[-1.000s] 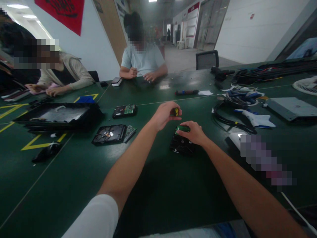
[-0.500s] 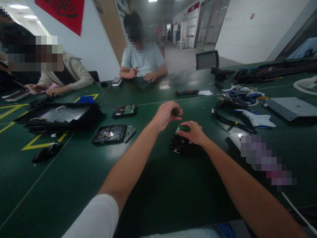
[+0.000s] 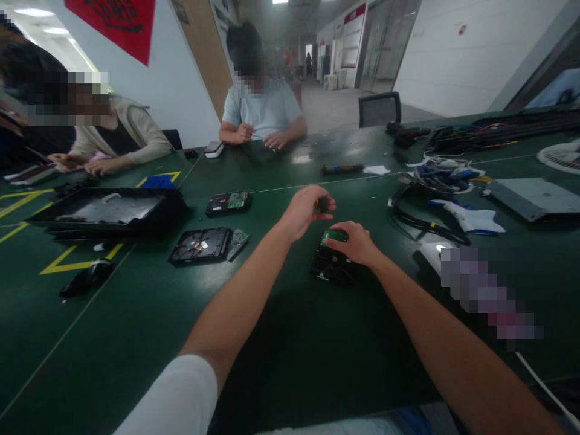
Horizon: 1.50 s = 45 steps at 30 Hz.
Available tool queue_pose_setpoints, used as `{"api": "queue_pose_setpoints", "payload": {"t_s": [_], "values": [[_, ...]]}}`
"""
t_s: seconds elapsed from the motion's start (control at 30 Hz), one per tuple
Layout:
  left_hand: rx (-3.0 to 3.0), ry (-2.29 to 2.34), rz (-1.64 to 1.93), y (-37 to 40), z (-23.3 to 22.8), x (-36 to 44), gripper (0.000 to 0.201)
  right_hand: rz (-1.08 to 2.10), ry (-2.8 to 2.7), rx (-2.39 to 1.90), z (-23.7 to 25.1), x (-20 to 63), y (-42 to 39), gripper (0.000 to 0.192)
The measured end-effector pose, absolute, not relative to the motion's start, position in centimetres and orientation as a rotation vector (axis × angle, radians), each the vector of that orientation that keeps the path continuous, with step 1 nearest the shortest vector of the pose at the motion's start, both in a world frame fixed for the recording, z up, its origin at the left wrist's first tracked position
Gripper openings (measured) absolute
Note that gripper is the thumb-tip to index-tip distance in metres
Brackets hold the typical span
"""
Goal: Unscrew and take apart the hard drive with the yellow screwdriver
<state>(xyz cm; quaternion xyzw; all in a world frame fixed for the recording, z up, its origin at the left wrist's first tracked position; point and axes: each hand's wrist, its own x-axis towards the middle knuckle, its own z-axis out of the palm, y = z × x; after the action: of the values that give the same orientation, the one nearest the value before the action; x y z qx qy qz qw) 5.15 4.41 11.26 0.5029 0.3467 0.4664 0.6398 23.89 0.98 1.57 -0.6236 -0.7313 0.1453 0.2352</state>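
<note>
The clearest change is in the left hand (image 3: 302, 212), at the centre of the frame: the yellow patch that showed on the small dark piece (image 3: 323, 204) in its fingers a second ago is now out of sight, and only a dark side faces the camera. The wrist has barely shifted, so the piece seems to have been rolled between the fingertips; for the work in hand, that suggests a small turning motion rather than any carrying. That hand's fingers are curled round the piece. The right hand (image 3: 357, 243), just below and to the right, keeps its thumb and fingers closed about a green piece (image 3: 335, 234) at the upper end of the black hard drive (image 3: 333, 266); whether the two are joined cannot be told. The drive lies right of centre on the table (image 3: 281, 356), in the same place as before, so its position appears settled while the left-hand motion goes on.
</note>
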Motion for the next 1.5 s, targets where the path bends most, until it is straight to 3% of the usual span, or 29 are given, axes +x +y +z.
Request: {"api": "queue_pose_setpoints", "payload": {"t_s": [1.03,1.5], "values": [[1.222,0.772,1.058,5.1,10.6,5.0,0.019,0.405,-2.014,-1.712,2.0,23.7,0.8,0.044],[1.608,1.152,1.094,5.1,11.2,4.1,0.024,0.427,-2.002,-1.704,1.2,24.2,1.2,0.047]]}}
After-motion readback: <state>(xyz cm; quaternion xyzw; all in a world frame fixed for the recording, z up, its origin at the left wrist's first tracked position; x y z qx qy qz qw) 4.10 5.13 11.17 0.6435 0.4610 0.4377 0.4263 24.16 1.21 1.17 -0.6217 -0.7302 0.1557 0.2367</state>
